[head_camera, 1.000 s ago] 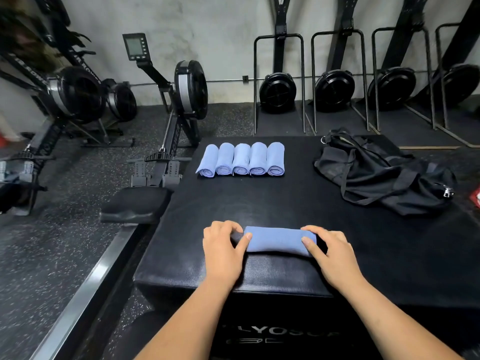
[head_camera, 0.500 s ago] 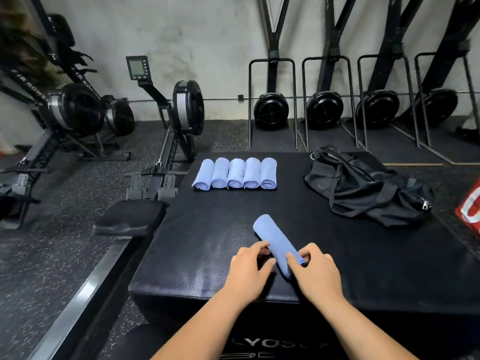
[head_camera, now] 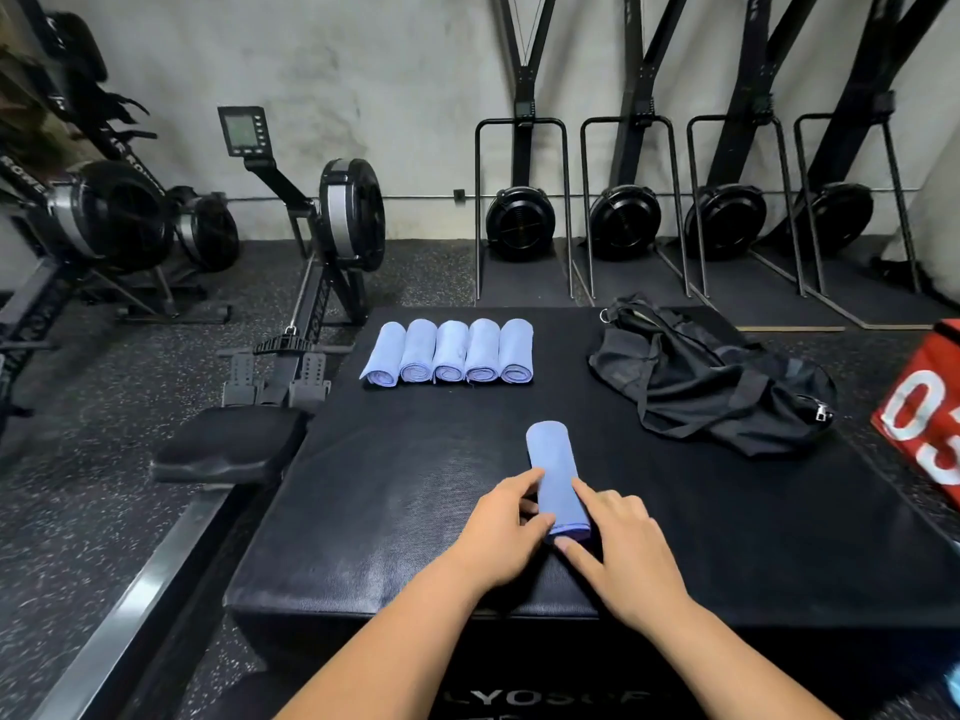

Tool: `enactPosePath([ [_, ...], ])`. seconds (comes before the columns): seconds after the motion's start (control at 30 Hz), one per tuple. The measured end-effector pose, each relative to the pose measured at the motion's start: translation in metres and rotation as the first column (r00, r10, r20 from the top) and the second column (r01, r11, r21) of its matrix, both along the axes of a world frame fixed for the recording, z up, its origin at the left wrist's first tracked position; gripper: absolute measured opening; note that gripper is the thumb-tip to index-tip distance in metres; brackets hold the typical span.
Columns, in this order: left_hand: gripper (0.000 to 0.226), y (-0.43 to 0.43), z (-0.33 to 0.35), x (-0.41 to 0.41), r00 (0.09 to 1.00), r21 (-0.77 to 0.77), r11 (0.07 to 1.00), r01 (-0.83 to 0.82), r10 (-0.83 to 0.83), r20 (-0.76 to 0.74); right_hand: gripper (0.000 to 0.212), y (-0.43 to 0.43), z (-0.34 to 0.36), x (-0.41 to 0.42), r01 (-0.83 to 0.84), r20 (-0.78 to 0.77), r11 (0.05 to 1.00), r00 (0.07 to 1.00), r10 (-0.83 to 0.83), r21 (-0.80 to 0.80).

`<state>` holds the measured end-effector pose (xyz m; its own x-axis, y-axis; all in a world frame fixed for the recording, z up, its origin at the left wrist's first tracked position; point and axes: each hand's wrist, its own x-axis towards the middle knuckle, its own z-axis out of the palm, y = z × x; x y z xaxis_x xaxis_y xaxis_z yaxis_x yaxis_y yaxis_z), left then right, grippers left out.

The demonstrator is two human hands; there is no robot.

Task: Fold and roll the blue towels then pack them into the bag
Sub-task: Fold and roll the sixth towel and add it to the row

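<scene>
- We have one roll (head_camera: 556, 470) lying end-on to us on the box (head_camera: 395, 491), near its front edge. It is well apart from the row (head_camera: 449, 350) of five at the far left and from the bag (head_camera: 717, 376) at the far right.
- Our left hand (head_camera: 498, 532) clamps the near end from the left, fingers curled against its side. Our right hand (head_camera: 623, 553) pinches it from the right, forefinger along the side and thumb at the end face.
- The loose edge seems to lie underneath, though our hands hide it.
- To do this well, we should grip firmly so the coil does not slacken, and lift rather than drag. We then set it parallel against the row's right end, seam down.
- Packing waits: the bag lies slumped, and we cannot tell whether its zip is open.
</scene>
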<state>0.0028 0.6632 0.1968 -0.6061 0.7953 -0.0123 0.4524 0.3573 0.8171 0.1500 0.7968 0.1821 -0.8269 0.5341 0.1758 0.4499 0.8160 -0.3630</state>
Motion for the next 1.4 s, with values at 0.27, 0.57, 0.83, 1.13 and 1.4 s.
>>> enactPosePath([
  [0.27,0.059,0.027,-0.001,-0.016,0.999,0.003,0.999,0.034,-0.034,-0.010,0.066,0.012,-0.002,-0.033,0.165,-0.011,0.985,0.986,-0.164,0.045],
  [0.57,0.048,0.057,0.002,-0.064,0.986,0.013,1.000,-0.012,0.014,-0.163,0.066,0.052,0.002,-0.098,0.263,0.044,0.961,0.963,-0.267,0.085],
  [0.83,0.060,0.077,-0.024,-0.128,0.795,-0.245,0.959,-0.140,-0.039,-0.606,0.069,0.098,0.002,-0.159,0.276,0.090,0.950,0.953,-0.291,0.148],
  [1.13,0.072,0.083,-0.040,-0.139,0.789,-0.310,0.917,-0.253,0.010,-0.614,0.068,0.140,-0.006,-0.220,0.306,0.045,0.946,0.949,-0.312,0.110],
  [1.4,0.071,0.083,-0.039,-0.138,0.780,-0.292,0.920,-0.261,0.023,-0.625,0.065,0.165,-0.007,-0.256,0.320,0.056,0.941,0.943,-0.327,0.107],
])
